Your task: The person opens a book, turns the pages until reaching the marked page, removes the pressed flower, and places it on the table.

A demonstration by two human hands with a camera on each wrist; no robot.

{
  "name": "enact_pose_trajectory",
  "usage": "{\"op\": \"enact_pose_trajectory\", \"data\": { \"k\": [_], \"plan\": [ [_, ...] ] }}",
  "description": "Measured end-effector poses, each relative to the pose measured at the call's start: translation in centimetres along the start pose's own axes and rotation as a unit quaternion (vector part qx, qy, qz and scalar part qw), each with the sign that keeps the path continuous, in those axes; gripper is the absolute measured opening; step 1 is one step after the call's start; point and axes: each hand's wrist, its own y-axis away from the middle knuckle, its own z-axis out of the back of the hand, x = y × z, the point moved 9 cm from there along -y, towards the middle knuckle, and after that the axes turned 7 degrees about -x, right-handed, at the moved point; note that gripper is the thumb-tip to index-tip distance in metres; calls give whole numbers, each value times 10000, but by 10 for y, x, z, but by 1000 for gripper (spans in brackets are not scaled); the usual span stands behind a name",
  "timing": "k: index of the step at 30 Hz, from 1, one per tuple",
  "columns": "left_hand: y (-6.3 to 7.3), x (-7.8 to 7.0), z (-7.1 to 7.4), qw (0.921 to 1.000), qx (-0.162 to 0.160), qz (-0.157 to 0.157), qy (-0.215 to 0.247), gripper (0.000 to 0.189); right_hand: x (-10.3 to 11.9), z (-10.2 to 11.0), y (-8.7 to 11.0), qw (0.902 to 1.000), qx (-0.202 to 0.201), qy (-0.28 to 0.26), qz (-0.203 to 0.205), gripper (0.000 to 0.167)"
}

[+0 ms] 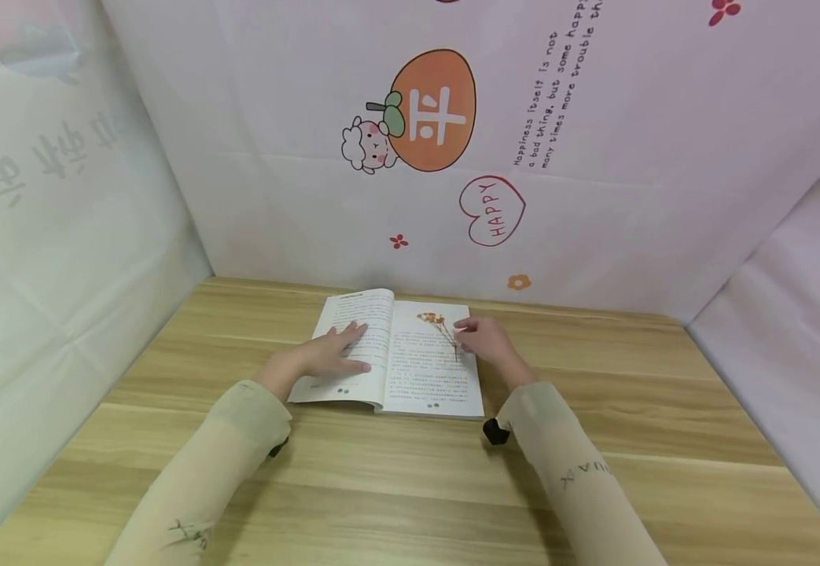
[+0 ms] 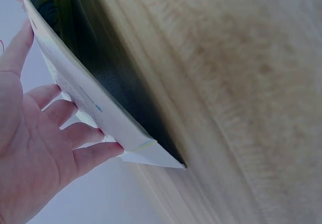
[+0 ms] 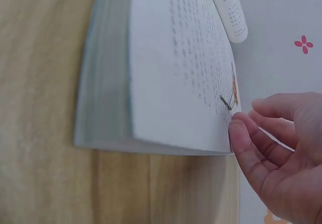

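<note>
An open book [image 1: 434, 393] lies on the wooden table, with printed text on both pages. My left hand [image 1: 332, 351] rests on the left page, its fingers spread; in the left wrist view the left hand [image 2: 45, 133] lies against the page near its outer edge. A dried flower sprig [image 1: 432, 318] with orange blossoms and thin stems lies over the right page. My right hand [image 1: 483, 338] is at that page's outer edge, thumb and forefinger pinching the sprig by its stem. In the right wrist view the fingertips of the right hand [image 3: 282, 143] partly hide the contact.
The wooden table [image 1: 381, 487] spreads around the book. Behind it stands a white printed backdrop [image 1: 275, 196], with a white sheet [image 1: 63, 236] on the left and another on the right. The book's left page curls up near the spine.
</note>
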Motion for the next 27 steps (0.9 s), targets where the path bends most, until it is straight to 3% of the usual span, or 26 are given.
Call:
{"op": "enact_pose_trajectory", "data": {
  "k": [6, 15, 23, 27],
  "plan": [
    [-1, 1, -1, 10000, -22, -15, 18, 86, -8, 0, -6, 9993, 46, -175, -318, 23],
    [0, 0, 0, 10000, -9, 33, -40, 86, -1, -4, -13, 9942, -22, 1033, -292, 19],
    [2, -2, 0, 10000, -21, 4, 46, 86, 6, -2, -9, 9914, -225, 1209, -443, 16],
    [1, -4, -3, 9997, -171, -145, 20, 84, 5, -2, -8, 9911, -285, 1236, -409, 16]
  ]
}}
